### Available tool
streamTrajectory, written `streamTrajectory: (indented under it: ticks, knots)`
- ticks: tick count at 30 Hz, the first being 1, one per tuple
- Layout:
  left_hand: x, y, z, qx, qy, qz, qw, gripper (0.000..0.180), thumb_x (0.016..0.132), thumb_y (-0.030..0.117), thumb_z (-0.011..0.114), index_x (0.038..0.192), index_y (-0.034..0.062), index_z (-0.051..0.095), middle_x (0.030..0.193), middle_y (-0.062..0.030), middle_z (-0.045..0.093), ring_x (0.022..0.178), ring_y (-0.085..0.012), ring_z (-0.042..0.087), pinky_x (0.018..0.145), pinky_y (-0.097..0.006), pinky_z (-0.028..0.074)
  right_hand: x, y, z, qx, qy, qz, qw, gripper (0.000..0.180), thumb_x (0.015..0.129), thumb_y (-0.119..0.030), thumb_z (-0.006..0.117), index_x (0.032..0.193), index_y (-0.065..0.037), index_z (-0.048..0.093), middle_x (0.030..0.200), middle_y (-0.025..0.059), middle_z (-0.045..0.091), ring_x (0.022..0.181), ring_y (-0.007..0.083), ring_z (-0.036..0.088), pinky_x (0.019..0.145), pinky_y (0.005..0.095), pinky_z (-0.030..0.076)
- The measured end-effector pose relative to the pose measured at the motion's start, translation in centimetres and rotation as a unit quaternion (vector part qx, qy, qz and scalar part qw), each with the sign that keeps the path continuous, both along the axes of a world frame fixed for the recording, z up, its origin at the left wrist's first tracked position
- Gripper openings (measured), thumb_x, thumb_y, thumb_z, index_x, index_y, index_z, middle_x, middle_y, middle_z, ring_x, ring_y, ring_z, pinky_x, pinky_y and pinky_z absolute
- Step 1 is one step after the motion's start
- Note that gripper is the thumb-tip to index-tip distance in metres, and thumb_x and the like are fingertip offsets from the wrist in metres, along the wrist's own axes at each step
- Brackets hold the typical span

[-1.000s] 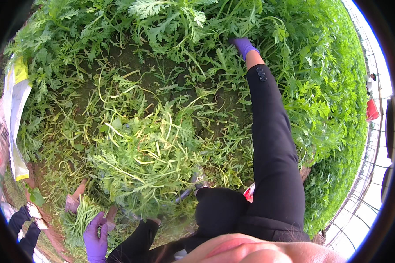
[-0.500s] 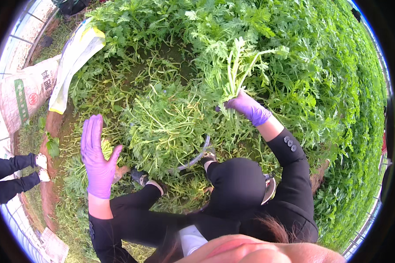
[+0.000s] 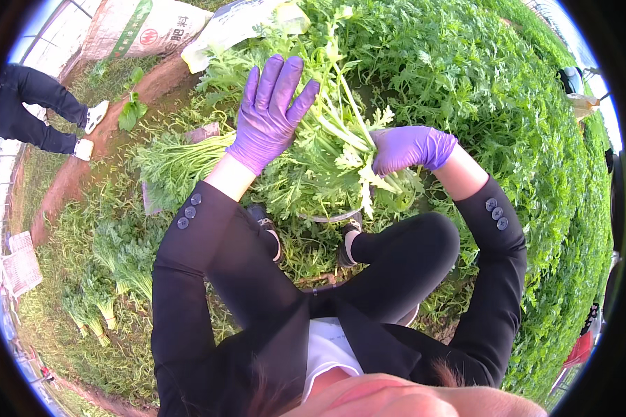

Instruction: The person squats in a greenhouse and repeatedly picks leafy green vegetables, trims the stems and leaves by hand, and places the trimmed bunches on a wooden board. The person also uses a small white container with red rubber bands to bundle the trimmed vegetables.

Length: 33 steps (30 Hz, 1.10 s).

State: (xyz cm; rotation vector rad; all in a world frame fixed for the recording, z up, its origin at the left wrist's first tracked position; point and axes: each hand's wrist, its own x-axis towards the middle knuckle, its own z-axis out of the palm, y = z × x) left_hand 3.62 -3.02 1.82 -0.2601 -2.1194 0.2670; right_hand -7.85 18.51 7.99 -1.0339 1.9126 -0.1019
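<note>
My right hand [image 3: 409,148], in a purple glove, grips a bundle of cut leafy greens [image 3: 330,142] by its pale stems in front of my knees. My left hand [image 3: 270,112], also gloved in purple, is spread open with fingers apart, resting against the left side of the same bundle. Both arms wear black sleeves. I squat over cut greens on the ground, my shoes [image 3: 349,244] just below the bundle.
A dense bed of standing greens [image 3: 535,160] fills the right side. Tied bundles [image 3: 118,260] lie on the ground at left. Printed sacks [image 3: 146,28] lie at the top left beside a dirt path. Another person's legs [image 3: 38,115] stand at the far left.
My right hand has brought the bundle down and toward the middle. My left hand rose from the lower left to press against the bundle. The view has turned leftward.
</note>
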Motion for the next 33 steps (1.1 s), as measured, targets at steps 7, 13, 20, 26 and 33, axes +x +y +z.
streamTrajectory:
  ticks: [7, 13, 20, 26, 33]
  knots:
    - [1.3, -4.1, -1.6, -0.004, -0.09, -0.116, 0.989, 0.05, 0.077, 0.004, 0.062, 0.124, 0.0209, 0.061, 0.121, 0.0031, 0.065, 0.127, -0.0198, 0.055, 0.116, -0.049, 0.032, 3.1, -3.8, 1.1, -0.053, 0.335, 0.19, 0.921, 0.022, 0.065, -0.021, 0.066, 0.077, -0.003, 0.071, 0.069, 0.0184, 0.066, 0.073, 0.0395, 0.067, 0.076, 0.0462, 0.053]
    - [2.6, -7.7, -3.2, 0.139, -0.153, -0.116, 0.972, 0.048, 0.071, 0.005, 0.071, 0.115, 0.0198, 0.061, 0.082, -0.0044, 0.066, 0.079, -0.0275, 0.067, 0.085, -0.042, 0.054, 0.5, -4.8, -1.1, -0.182, 0.385, 0.14, 0.894, 0.045, 0.072, -0.028, 0.073, 0.11, -0.003, 0.068, 0.101, 0.016, 0.069, 0.102, 0.0296, 0.064, 0.109, 0.0468, 0.038]
    - [3.3, -9.3, -3.4, 0.217, -0.214, -0.017, 0.952, 0.061, 0.067, -0.001, 0.071, 0.12, 0.0264, 0.061, 0.079, -0.0091, 0.069, 0.066, -0.0293, 0.067, 0.06, -0.038, 0.053, -1.8, -2.0, -5.3, -0.388, -0.133, -0.339, 0.847, 0.058, 0.086, -0.001, 0.072, 0.138, 0.004, 0.048, 0.112, 0.0096, 0.068, 0.097, 0.0155, 0.067, 0.088, 0.0298, 0.055]
    - [2.9, -8.6, -3.2, 0.271, -0.19, 0.025, 0.943, 0.061, 0.068, 0.005, 0.073, 0.123, 0.0259, 0.058, 0.078, -0.0071, 0.069, 0.069, -0.0284, 0.069, 0.062, -0.039, 0.056, -4.0, -2.6, -6.7, -0.479, -0.359, -0.495, 0.63, 0.042, 0.094, -0.012, 0.066, 0.131, 0.002, 0.053, 0.111, 0.0133, 0.065, 0.09, 0.0237, 0.066, 0.073, 0.0345, 0.055]
    - [1.9, -6.8, -3.2, 0.226, -0.23, 0.094, 0.942, 0.064, 0.071, 0.006, 0.07, 0.129, 0.0294, 0.056, 0.085, -0.01, 0.07, 0.071, -0.0308, 0.069, 0.064, -0.04, 0.056, -5.9, -4.1, -9.4, -0.458, 0.173, -0.438, 0.754, 0.034, 0.089, -0.001, 0.061, 0.122, -0.003, 0.066, 0.1, 0.0091, 0.073, 0.081, 0.0139, 0.069, 0.067, 0.0285, 0.053]
